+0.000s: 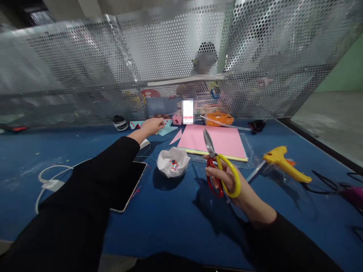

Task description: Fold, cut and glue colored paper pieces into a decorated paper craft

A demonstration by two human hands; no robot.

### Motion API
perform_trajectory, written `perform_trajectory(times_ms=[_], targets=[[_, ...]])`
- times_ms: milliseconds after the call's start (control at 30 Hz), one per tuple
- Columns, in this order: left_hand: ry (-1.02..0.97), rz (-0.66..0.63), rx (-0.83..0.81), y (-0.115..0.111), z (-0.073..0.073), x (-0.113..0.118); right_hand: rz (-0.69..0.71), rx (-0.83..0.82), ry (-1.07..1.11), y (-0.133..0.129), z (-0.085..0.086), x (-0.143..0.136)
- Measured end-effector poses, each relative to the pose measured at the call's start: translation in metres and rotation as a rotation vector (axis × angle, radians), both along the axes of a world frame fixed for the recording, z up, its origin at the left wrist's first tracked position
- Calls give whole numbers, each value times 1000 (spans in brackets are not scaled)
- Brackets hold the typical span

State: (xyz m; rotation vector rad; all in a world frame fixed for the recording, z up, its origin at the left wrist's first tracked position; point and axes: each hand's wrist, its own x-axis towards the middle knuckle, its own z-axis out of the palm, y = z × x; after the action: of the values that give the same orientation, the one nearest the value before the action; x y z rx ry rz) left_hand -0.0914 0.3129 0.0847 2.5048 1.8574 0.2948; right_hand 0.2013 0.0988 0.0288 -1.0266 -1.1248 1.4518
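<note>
My right hand (222, 175) grips a pair of scissors (210, 145) with one red and one yellow handle. Their blades point up and away from me and look nearly closed. My left hand (153, 126) is stretched far forward over light blue paper pieces (167, 129), some with red dots. Its fingers are curled, and what they hold, if anything, is hidden. Between my hands sits a crumpled white paper bowl (167, 168) with small red and blue bits inside. Beyond it lies a stack of pink paper (214, 139), with a pink paper triangle (176, 137) beside it.
A yellow glue gun (283, 164) lies at the right, its cord trailing. Under my left arm is a dark tablet (124, 189); a white cable (53, 185) lies further left. An orange bag (218, 118) rests against the perforated metal screen (172, 41), with a person behind it.
</note>
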Motion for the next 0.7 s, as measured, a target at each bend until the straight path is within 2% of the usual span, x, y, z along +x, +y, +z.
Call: perform_trajectory(times_ms=[133,233,333,467,567,700], targets=[[-316,157,15,-40,38,3,-7,16,28,-3,4,0],[-577,205,-17,-89,50,20,-12,42,41,-7,7,-2],[-803,181,-88,-150,40,50,-35,86,4,-10,8,-3],[-1003,151,-172,-221,14,85,-97,127,-173,-5,2,1],[-1101,175,-157,-254,-3,95,-206,137,-404,7,-5,11],[-1172,222,-149,-278,-20,92,-357,145,-781,23,-9,23]])
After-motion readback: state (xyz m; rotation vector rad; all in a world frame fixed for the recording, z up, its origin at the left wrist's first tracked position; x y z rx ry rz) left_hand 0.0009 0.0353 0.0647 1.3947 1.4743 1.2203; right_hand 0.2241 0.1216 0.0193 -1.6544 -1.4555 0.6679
